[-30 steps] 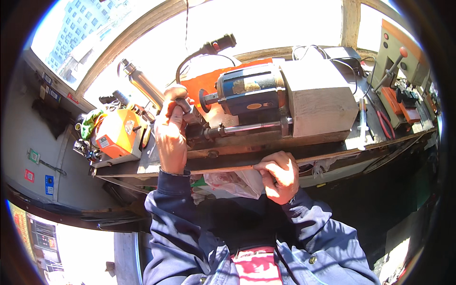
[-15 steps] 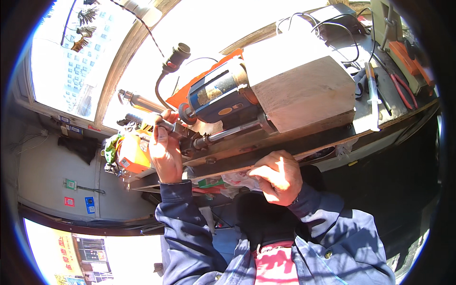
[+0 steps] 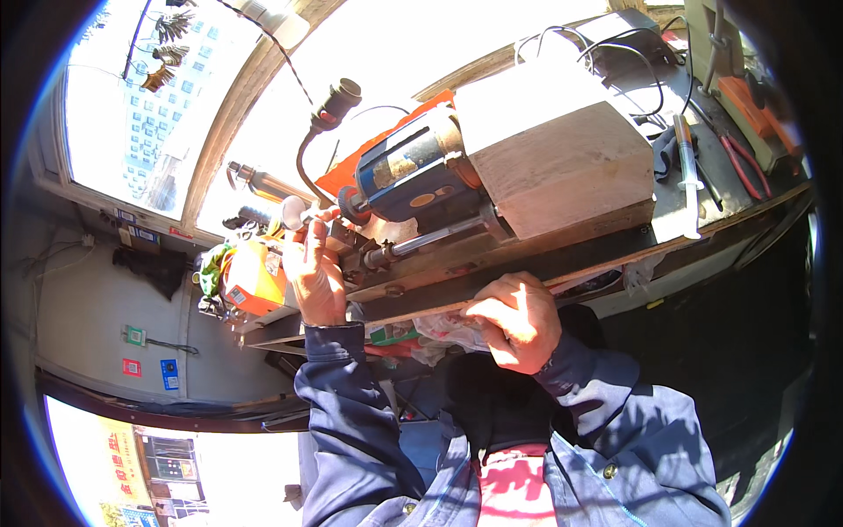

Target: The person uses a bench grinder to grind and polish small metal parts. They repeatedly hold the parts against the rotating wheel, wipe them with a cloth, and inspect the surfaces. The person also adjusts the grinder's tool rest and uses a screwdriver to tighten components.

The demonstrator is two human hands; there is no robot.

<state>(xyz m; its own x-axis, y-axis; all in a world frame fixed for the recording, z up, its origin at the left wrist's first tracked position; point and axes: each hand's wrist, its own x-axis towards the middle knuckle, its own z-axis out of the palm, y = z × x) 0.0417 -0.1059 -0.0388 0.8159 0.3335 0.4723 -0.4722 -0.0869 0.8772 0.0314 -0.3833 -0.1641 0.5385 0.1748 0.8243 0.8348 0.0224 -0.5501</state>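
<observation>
A bench machine with a blue motor housing (image 3: 417,180) and a small toothed cutting wheel (image 3: 354,205) stands before me; it looks like a key-cutting machine. Beside the wheel is a metal clamp (image 3: 341,237) on the carriage. My left hand (image 3: 314,274) is closed at this clamp, thumb raised, fingers around a round, pale metal knob (image 3: 295,212). Part of its grip is hidden behind the thumb. A steel rod (image 3: 439,239) runs right from the clamp. My right hand (image 3: 516,321) is curled at the front edge of the bench (image 3: 413,307); whatever its fingers enclose is hidden.
A pale box-like cover (image 3: 562,167) sits at the machine's right. Farther right lie a syringe (image 3: 688,176) and red-handled pliers (image 3: 745,167). Left are an orange box (image 3: 255,279) and a bent lamp neck (image 3: 307,158). Plastic bags (image 3: 443,334) lie under the bench edge.
My left hand has shifted slightly and turned, its thumb now higher, and the knob's round face shows more. My right hand stays nearly still. The whole view has moved a little.
</observation>
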